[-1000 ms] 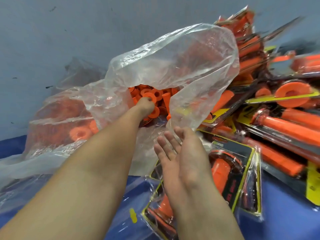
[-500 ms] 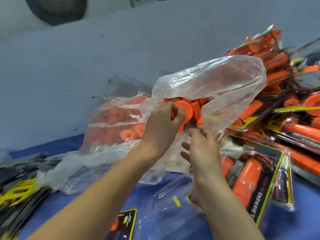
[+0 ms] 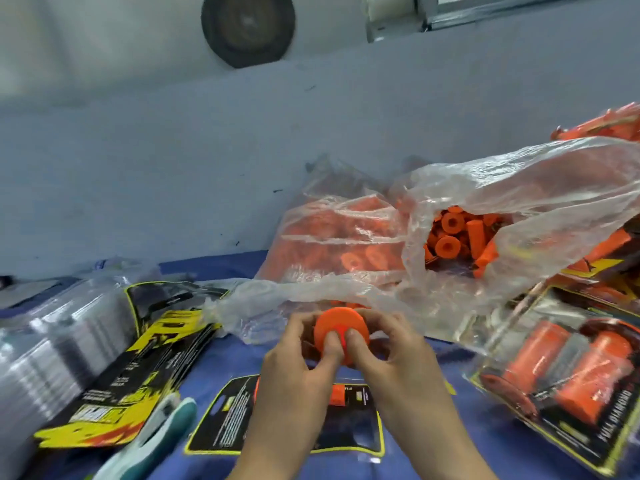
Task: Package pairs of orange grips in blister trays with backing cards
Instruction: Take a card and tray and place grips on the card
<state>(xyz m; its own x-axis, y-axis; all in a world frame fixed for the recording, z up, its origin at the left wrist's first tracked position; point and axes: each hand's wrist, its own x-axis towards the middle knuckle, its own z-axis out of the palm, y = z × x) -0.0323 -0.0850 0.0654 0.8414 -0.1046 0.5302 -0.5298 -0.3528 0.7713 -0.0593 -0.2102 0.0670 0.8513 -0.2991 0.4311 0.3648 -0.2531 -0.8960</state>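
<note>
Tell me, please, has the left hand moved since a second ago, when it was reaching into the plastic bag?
Yes. The left hand has drawn back out of the plastic bag, toward the person, and now grips an orange grip together with the right hand.

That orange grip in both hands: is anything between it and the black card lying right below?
Nothing visible blocks it. The orange round-flanged grip is pinched by the left hand and right hand just above the black yellow-edged backing card. The hands and wrists cover the card's middle, so that part is unseen.
</note>
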